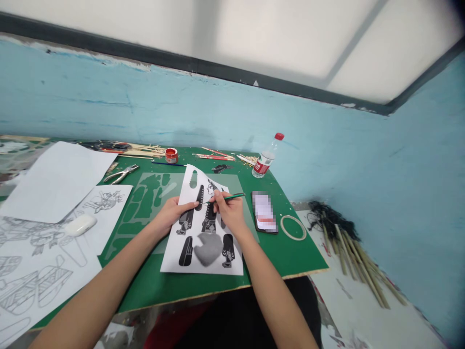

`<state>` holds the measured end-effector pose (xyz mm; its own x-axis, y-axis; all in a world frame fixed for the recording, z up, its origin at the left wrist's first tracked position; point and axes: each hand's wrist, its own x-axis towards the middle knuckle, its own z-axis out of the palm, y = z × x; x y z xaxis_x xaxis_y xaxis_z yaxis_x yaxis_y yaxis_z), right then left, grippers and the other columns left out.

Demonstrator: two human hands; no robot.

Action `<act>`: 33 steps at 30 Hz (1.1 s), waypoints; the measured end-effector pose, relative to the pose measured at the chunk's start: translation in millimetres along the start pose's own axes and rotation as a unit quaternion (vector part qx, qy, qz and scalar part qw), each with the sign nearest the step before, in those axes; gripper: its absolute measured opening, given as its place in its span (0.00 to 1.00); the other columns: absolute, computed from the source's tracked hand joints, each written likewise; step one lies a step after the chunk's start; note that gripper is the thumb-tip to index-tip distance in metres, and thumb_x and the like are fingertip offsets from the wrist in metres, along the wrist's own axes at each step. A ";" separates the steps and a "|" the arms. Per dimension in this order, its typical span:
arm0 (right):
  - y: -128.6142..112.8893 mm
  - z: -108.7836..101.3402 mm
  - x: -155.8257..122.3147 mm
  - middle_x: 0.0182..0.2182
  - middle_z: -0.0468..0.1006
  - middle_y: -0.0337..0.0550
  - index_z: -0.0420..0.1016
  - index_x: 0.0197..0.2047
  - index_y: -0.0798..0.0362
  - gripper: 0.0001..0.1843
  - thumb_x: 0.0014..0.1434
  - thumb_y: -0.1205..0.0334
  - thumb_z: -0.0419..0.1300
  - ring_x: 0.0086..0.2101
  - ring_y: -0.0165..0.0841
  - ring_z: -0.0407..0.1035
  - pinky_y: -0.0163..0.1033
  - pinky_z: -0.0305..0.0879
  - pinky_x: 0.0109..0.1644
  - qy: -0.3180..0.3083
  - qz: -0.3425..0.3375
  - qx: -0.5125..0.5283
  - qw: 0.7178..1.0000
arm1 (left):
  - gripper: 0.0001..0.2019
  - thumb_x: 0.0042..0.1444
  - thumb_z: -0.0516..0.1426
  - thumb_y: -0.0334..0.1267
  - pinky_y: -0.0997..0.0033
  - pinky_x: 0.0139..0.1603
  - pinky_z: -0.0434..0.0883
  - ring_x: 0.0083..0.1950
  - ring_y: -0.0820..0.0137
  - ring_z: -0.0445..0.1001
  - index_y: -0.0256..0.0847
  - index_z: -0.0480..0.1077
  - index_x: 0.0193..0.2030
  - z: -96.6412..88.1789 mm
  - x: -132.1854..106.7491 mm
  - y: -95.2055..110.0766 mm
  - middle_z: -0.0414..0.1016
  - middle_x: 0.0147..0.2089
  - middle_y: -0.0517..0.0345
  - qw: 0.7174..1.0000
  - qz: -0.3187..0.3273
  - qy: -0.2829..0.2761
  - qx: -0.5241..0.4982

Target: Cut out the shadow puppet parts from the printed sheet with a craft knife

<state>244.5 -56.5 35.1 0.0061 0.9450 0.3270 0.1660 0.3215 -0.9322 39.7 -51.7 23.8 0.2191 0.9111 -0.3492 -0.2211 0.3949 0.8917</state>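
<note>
A white sheet printed with black figure parts (203, 252) lies on the green board (276, 252) in front of me. My left hand (170, 214) rests on the sheet's left edge, fingers lying flat and pressing it down. My right hand (229, 211) is closed in a pinch on a thin green-handled brush (232, 196), whose tip touches the printed figure near the sheet's upper middle. Under the sheet lies a clear plastic film (152, 194) with cut shapes.
A red paint pot (171, 155), pliers (121, 174), sticks and brushes (214, 156) and a water bottle (267, 157) stand at the back. A phone (264, 212) and a ring (293, 227) lie right. Paper drawings (39, 271) and a white mouse-like object (80, 225) lie left. Bamboo sticks (359, 271) lie on the floor.
</note>
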 end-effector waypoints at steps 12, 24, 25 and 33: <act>-1.3 1.0 -1.8 0.18 0.73 0.38 0.82 0.30 0.49 0.34 0.69 0.30 0.55 0.21 0.31 0.68 0.37 0.68 0.29 0.003 -0.006 -0.010 1.000 | 0.26 0.41 0.78 0.48 0.66 0.35 0.82 0.36 0.58 0.86 0.35 0.82 0.44 2.3 -0.5 -0.1 0.88 0.43 0.42 1.000 0.024 0.016 0.000; 1.0 -1.0 -2.6 0.19 0.73 0.39 0.80 0.28 0.48 0.35 0.70 0.28 0.52 0.22 0.33 0.69 0.38 0.68 0.30 -0.032 -0.025 -0.032 0.999 | 0.24 0.41 0.78 0.49 0.68 0.32 0.80 0.33 0.61 0.85 0.36 0.81 0.40 -0.3 2.7 -4.2 0.88 0.39 0.46 0.998 0.031 0.045 0.018; 0.8 -1.3 -2.8 0.20 0.73 0.40 0.80 0.28 0.48 0.35 0.70 0.28 0.52 0.23 0.33 0.69 0.38 0.68 0.30 -0.036 -0.026 -0.032 0.999 | 0.23 0.42 0.78 0.49 0.68 0.31 0.80 0.32 0.61 0.85 0.36 0.81 0.40 -0.5 2.8 -4.3 0.88 0.39 0.46 0.998 0.027 0.044 0.020; -2.7 -1.5 -4.9 0.20 0.73 0.39 0.80 0.29 0.48 0.34 0.72 0.31 0.52 0.23 0.33 0.70 0.39 0.69 0.31 -0.050 -0.043 -0.029 0.997 | 0.23 0.42 0.78 0.49 0.69 0.32 0.81 0.32 0.62 0.84 0.36 0.82 0.40 -0.4 2.1 -3.5 0.87 0.39 0.47 0.999 0.016 0.039 0.003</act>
<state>245.5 -62.0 36.3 -0.1082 0.9164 0.3853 0.2184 0.4000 -0.8901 40.5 -51.1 19.8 0.1374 0.9301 -0.3407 -0.2218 0.3641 0.9046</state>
